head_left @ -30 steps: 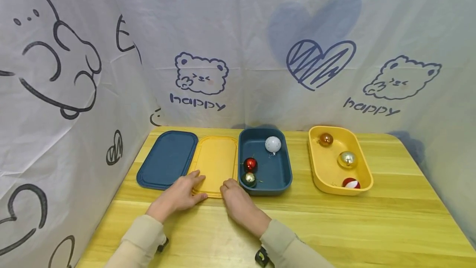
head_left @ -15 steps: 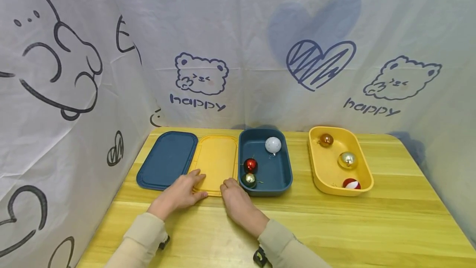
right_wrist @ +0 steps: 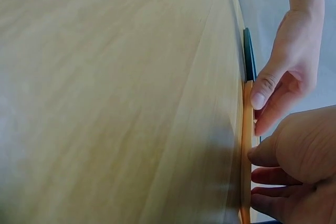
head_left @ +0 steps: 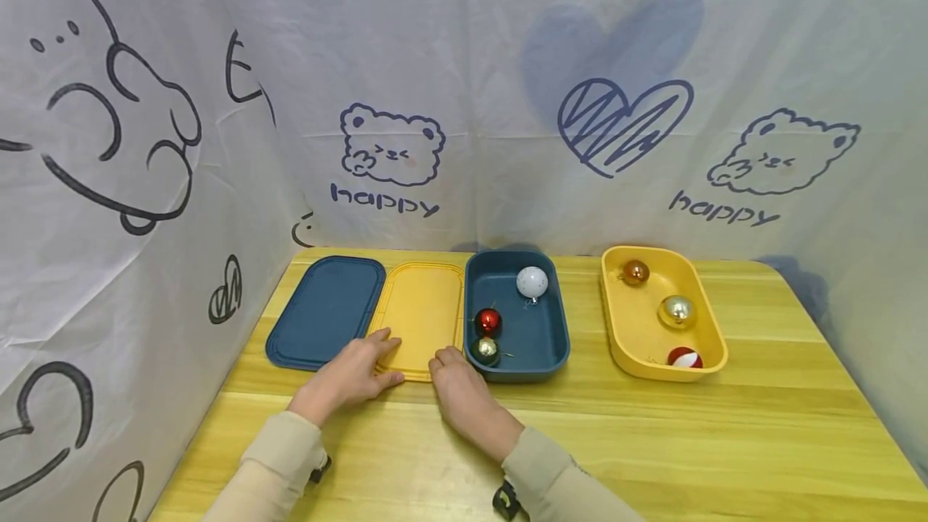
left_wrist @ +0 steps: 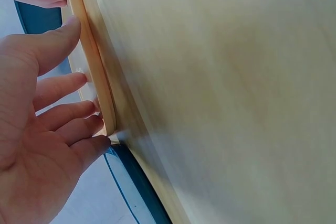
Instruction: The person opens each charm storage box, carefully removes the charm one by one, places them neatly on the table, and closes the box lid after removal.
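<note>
The yellow lid (head_left: 424, 312) lies flat on the table between the dark blue lid (head_left: 329, 312) and the dark blue box (head_left: 554, 345). At its front left corner, my left hand (head_left: 353, 370) rests with spread fingers, the thumb at the front edge. My right hand (head_left: 464, 393) touches the front right part of the same lid, close beside the blue box. The left wrist view shows the left fingertips along the lid's edge (left_wrist: 97, 61). Seen from the right wrist, the right thumb and fingers (right_wrist: 262, 153) also meet that edge.
Inside the blue box are white (head_left: 532, 282), red (head_left: 488, 321) and dark green-gold (head_left: 486, 350) ball ornaments. A yellow box (head_left: 616, 349) to the right holds brown (head_left: 635, 271), gold (head_left: 677, 311) and red-white (head_left: 685, 357) ones. Printed cloth (head_left: 507, 103) hangs behind the wooden table (head_left: 652, 449).
The front edge of the yellow lid has shifted very slightly away from me. Both hands stay at nearly the same places, and the boxes have not moved.
</note>
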A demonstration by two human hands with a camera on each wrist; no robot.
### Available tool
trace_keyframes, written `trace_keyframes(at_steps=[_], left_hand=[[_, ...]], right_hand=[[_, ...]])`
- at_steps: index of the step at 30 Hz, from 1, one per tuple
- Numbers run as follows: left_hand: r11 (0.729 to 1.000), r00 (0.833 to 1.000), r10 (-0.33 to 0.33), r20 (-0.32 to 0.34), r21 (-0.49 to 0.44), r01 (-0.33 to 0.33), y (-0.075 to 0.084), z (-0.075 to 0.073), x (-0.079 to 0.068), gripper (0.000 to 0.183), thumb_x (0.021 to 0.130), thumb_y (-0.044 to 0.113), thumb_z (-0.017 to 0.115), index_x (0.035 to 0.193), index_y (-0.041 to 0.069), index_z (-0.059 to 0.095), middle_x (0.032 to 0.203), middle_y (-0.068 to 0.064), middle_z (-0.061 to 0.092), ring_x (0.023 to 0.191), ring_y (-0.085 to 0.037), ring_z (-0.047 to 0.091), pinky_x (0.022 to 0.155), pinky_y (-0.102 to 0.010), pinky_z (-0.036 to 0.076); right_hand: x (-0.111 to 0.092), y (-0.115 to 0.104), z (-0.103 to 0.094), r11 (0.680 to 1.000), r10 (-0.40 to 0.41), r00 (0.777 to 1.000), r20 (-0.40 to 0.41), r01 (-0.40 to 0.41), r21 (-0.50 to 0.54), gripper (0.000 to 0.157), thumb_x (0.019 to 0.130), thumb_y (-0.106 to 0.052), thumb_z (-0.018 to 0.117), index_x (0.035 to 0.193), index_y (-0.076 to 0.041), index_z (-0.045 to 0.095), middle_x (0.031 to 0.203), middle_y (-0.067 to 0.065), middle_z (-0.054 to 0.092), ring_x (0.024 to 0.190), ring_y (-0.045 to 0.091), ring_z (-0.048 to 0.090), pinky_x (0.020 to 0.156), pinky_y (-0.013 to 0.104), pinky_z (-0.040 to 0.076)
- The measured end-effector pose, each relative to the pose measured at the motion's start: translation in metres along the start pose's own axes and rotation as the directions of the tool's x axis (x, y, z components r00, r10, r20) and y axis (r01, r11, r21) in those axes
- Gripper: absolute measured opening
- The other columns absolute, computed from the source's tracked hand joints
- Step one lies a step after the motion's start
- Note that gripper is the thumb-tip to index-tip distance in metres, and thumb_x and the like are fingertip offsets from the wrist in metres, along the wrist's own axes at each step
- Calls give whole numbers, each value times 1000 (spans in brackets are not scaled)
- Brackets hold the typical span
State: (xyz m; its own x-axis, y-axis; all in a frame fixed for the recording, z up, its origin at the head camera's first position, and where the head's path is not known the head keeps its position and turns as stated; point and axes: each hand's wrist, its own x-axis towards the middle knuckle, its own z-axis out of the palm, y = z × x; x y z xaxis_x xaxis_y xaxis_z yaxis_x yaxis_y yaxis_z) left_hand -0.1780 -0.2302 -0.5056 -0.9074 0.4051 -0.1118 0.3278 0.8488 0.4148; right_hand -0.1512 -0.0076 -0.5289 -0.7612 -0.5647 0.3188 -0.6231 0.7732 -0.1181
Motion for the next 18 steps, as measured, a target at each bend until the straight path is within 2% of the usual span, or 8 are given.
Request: trace_keyframes(at_steps=[12, 18], left_hand=[[1000, 1000, 8, 1, 3, -8, 0, 1, 0, 65, 100, 32, 75, 149, -5, 55, 160, -33, 43, 146, -51, 46, 119, -61, 41], [1000, 1000, 21, -7, 16, -20, -1, 1, 0, 65, 99, 32, 75, 148, -5, 56, 159, -33, 44, 144, -51, 48, 117, -60, 43]], right_hand=[[-3, 0, -1, 1000, 15, 999, 34, -15, 5, 22, 89, 8, 65, 108, -2, 72, 109, 8, 68, 106, 22, 64, 97, 32, 56], [-8, 3, -2, 999, -10, 1000, 6, 10, 49, 17, 96, 1, 65, 111, -3, 73, 111, 8, 71, 109, 24, 67, 101, 34, 56]])
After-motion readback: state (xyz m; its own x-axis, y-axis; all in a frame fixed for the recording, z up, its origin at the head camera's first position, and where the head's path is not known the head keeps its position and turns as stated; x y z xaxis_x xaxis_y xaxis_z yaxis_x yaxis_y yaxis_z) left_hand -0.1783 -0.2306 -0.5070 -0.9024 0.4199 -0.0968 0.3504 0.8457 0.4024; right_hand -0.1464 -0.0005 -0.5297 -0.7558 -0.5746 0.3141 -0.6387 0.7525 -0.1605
